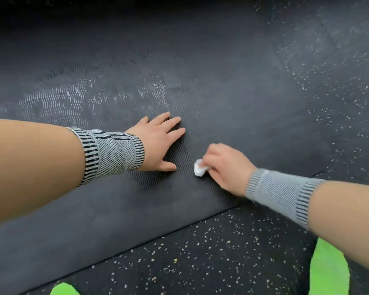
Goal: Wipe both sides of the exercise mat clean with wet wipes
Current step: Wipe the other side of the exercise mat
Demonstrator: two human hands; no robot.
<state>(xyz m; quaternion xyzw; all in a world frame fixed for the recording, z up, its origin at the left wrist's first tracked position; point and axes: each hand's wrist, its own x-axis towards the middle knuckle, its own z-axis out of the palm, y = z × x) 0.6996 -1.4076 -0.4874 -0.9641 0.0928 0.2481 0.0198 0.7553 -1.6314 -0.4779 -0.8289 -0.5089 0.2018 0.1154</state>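
A dark grey exercise mat with a fine wavy ribbed texture lies flat on the floor and fills most of the view. Pale whitish streaks mark its surface at the upper left. My left hand rests flat on the mat with straight, spread fingers. To its right, my right hand grips a small crumpled white wet wipe and presses it onto the mat. Both wrists wear grey knitted bands.
Black rubber floor with pale speckles surrounds the mat at the front and right. The mat's front edge runs diagonally across the lower view. Two bright green shapes show at the bottom edge.
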